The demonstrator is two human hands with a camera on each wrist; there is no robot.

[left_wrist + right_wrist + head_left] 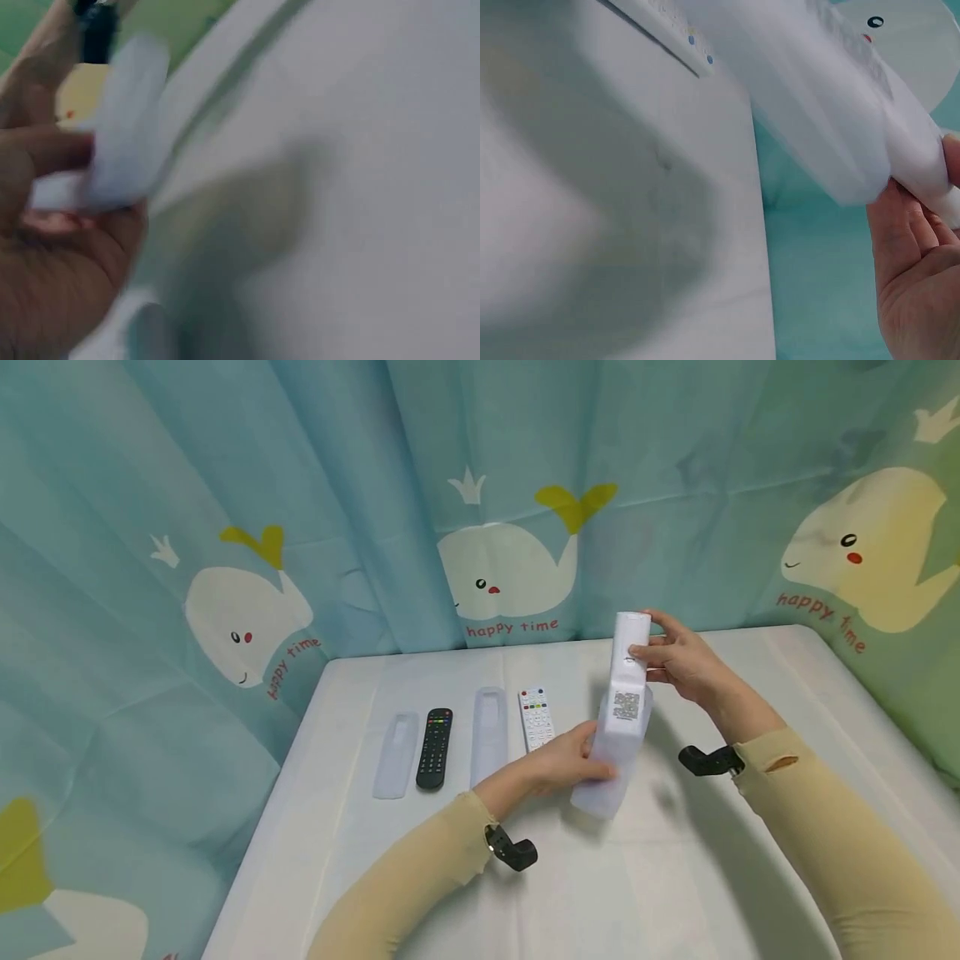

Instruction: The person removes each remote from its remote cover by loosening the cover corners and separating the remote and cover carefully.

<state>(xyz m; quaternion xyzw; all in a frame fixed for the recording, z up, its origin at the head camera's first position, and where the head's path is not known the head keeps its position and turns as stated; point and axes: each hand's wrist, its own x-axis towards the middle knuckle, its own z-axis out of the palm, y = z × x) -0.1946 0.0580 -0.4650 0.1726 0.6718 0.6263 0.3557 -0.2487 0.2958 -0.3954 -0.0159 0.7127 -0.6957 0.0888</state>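
Observation:
A white remote control (631,647), back side showing with a printed label, stands partly inside a translucent sleeve (600,793). My right hand (686,664) grips the remote's upper end between thumb and fingers. Lower down, my left hand (562,760) holds the sleeve, its thumb across the front. The left wrist view is blurred; there the sleeve (127,127) sits between thumb and fingers. In the right wrist view the remote (919,142) sticks out of the sleeve's (817,127) mouth. Both are raised above the white table (675,877).
Left of my hands, a translucent sleeve (396,756), a black remote (434,747), a longer translucent sleeve (490,731) and a white remote (536,714) lie in a row. My left forearm partly covers the nearer ends of the last two. A whale-print curtain (360,527) hangs behind the table.

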